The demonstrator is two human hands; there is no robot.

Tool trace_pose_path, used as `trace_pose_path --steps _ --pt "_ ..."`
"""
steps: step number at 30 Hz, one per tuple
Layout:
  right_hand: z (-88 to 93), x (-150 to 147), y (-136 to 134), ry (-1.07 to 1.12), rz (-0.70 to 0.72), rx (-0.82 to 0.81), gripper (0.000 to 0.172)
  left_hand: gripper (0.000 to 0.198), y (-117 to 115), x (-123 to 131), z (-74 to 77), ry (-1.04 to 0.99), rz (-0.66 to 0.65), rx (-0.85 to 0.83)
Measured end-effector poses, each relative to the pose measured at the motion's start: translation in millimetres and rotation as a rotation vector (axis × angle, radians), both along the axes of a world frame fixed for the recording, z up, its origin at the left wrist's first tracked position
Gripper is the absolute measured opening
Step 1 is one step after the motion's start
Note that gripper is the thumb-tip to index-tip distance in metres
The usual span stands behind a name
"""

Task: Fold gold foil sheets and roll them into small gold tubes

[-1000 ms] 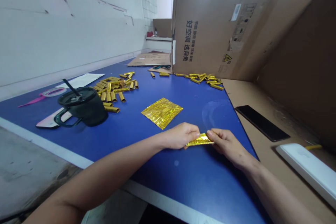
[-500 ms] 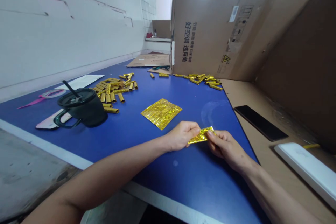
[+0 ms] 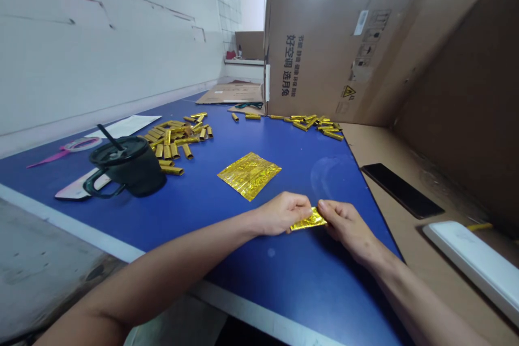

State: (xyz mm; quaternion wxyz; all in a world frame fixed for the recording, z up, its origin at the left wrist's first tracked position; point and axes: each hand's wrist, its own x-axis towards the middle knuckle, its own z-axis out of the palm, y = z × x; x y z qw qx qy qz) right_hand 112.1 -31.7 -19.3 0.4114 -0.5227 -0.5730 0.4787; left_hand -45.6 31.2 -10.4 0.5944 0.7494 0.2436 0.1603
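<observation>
Between my two hands is a folded piece of shiny gold foil paper, held just above the blue table. My left hand pinches its left end, the fingers curled over it. At the other end, my right hand grips the paper between thumb and fingers. Beyond the left hand a flat square of gold foil paper lies creased on the table. Part of the folded piece is hidden behind my fingers.
A dark lidded mug with a straw stands at left, beside a heap of rolled gold foil pieces. More gold rolls lie against a large cardboard box. To the right are a black phone and a white device.
Both hands have come slightly nearer to me with the folded foil paper. My right thumb has shifted to the paper's upper right corner.
</observation>
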Motion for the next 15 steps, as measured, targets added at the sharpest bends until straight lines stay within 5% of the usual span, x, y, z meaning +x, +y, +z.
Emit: trace_pose_path --steps 9,15 --pt "0.3 -5.0 -2.6 -0.172 0.171 0.064 0.042 0.015 -8.8 4.8 -7.3 0.014 -0.074 -0.255" --pt "-1.5 -2.9 -0.9 -0.163 0.149 0.061 0.04 0.016 -11.3 5.5 -3.6 0.025 -0.083 -0.126"
